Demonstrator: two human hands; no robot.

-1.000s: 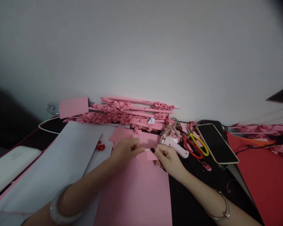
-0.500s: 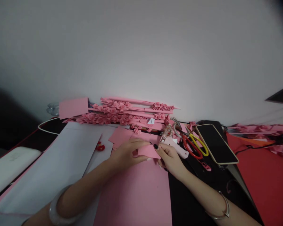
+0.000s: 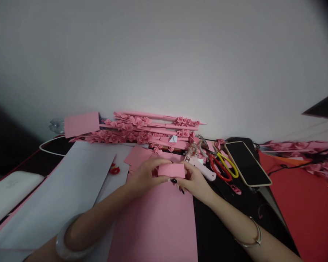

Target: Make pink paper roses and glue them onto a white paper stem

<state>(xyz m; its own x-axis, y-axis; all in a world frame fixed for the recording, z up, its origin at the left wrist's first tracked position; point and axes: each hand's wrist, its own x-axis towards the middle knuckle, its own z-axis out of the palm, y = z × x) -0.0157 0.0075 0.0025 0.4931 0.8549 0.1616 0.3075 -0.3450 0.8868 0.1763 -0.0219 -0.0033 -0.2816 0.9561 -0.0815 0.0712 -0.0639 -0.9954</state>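
A small folded piece of pink paper (image 3: 171, 170) is held between my two hands, above a large pink sheet (image 3: 155, 222). My left hand (image 3: 145, 176) grips its left side, thumb along the lower edge and fingers behind the top. On the right side, my right hand (image 3: 196, 181) pinches the paper, its thumb with a dark nail at the lower edge. More pink paper pieces (image 3: 138, 156) lie just beyond my left hand. A pale pink hot glue gun (image 3: 205, 171) rests right behind my right hand.
Pink paper flower stems (image 3: 136, 125) lie along the wall. Red-handled (image 3: 221, 169) and yellow-handled tools (image 3: 229, 165) and a phone (image 3: 247, 163) sit to the right, beside red sheets (image 3: 303, 207). White sheets (image 3: 60, 185) and a white device (image 3: 13, 193) are on the left.
The pink paper has turned so its long edge lies level. My right thumb has gone from the paper's upper right corner down to its lower edge.
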